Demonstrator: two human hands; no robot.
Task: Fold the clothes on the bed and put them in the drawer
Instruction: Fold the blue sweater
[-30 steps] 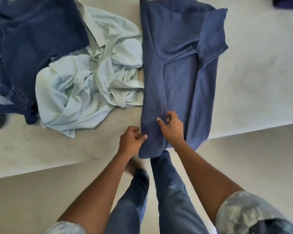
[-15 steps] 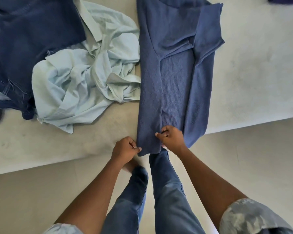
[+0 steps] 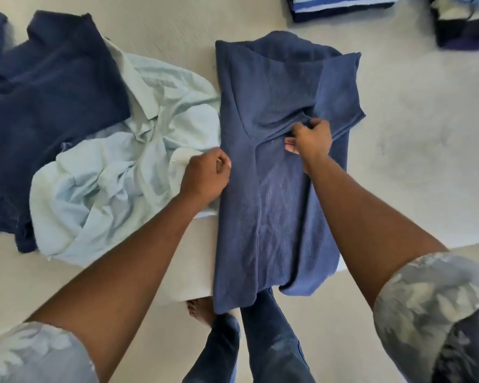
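Blue knit top (image 3: 274,189) on bed (image 3: 412,161), left hand (image 3: 205,179) pinching its edge, right hand (image 3: 311,139) gripping its middle

Before you the ribbed top (image 3: 274,203) lies on the bed (image 3: 412,161), hem over the near edge, the crumpled shirt (image 3: 116,175) touching its left side, the denim garment (image 3: 53,92) overlapping that shirt, folded stacks (image 3: 340,9) behind to your right.

Beige floor (image 3: 332,313) with a bare foot (image 3: 200,310) (toes partly hidden) on it.
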